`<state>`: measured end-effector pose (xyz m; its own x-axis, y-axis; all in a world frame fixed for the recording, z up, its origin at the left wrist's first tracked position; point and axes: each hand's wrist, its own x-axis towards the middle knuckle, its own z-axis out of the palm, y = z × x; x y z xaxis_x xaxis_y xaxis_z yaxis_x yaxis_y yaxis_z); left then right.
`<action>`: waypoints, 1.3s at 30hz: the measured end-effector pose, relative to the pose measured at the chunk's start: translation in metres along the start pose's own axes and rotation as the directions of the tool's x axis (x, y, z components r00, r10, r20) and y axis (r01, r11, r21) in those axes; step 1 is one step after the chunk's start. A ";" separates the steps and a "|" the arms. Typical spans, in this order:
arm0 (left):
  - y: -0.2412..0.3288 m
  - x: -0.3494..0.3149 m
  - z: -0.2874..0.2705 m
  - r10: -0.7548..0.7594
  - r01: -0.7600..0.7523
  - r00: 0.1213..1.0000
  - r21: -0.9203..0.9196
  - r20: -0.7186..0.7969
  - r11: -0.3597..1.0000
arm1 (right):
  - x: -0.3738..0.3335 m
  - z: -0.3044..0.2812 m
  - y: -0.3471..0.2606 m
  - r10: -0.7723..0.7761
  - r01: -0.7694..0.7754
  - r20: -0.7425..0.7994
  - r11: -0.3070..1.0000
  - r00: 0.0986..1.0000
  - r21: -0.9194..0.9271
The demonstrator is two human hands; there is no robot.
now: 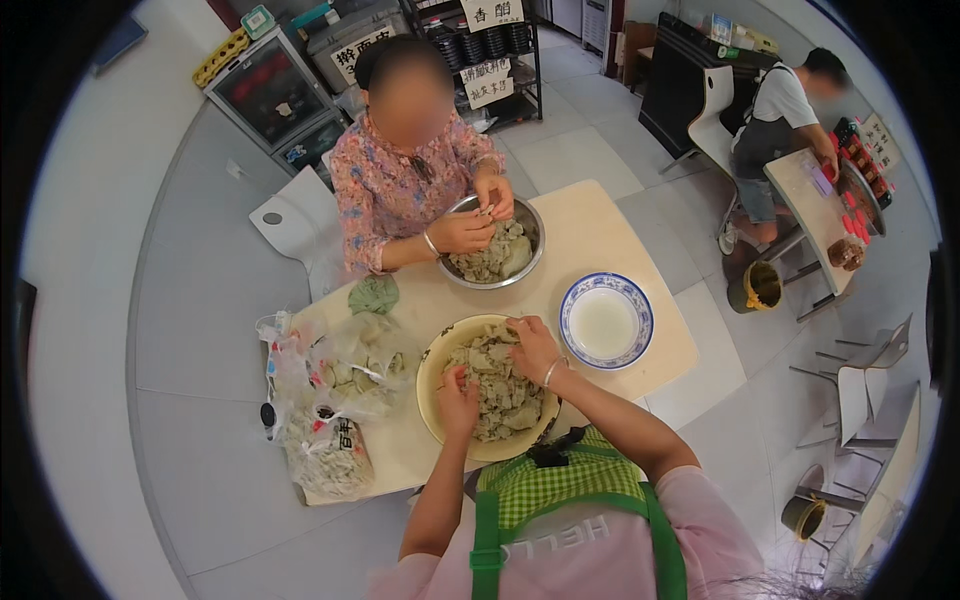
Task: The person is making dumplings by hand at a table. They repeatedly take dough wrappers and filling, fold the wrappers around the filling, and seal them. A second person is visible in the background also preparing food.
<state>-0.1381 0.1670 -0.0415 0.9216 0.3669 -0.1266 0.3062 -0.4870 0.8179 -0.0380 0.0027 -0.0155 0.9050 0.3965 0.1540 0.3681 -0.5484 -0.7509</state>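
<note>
A cream enamel basin (428, 392) in front of me holds a heap of pale grey-green, torn, dough-like lumps (500, 385). My left hand (458, 402) is inside its left side, fingers loosely bent against the lumps. From the right, my right hand (535, 348) reaches over the rim with a bracelet at the wrist. Its fingers are apart and rest on the lumps. Across the table, a person in a floral top pinches a small piece between both hands (472, 222) above a steel bowl (538, 250) of similar lumps.
Right of my basin stands a blue-and-white dish (645, 318) with whitish contents. Clear plastic bags (330, 460) of food crowd the table's left side, near a crumpled green bundle (374, 294). White chairs (300, 215) stand around. Another person works at a table (800, 190) at far right.
</note>
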 end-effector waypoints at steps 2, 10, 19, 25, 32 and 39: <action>0.014 -0.003 0.007 0.230 -0.228 0.973 0.094 -0.019 0.969 | -0.009 -0.010 -0.002 -0.040 0.041 0.025 0.999 0.999 -0.025; 0.017 0.036 -0.001 0.217 -0.225 0.974 0.255 0.059 0.940 | -0.053 0.015 -0.025 0.237 0.069 0.654 0.911 0.719 -0.406; 0.002 0.036 -0.011 0.330 -0.306 0.940 0.206 -0.091 0.929 | -0.070 0.029 -0.014 0.270 -0.002 0.558 0.901 0.785 -0.433; 0.000 -0.003 -0.028 0.128 0.029 0.948 -0.479 0.292 0.878 | -0.065 0.024 -0.026 0.391 -0.599 0.454 0.526 0.801 0.604; -0.004 -0.020 -0.023 0.116 0.180 0.927 -0.695 0.356 0.696 | -0.067 0.083 -0.023 0.245 -0.234 0.056 0.794 0.968 0.561; -0.009 -0.024 -0.010 0.112 -0.076 0.993 -0.480 0.045 0.874 | -0.068 0.084 -0.046 0.197 -0.193 -0.037 0.977 0.980 0.095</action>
<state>-0.1650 0.1704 -0.0400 0.9598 0.2741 -0.0597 0.0827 -0.0729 0.9939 -0.1342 0.0626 -0.0457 0.9670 0.2533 0.0264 0.1645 -0.5423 -0.8239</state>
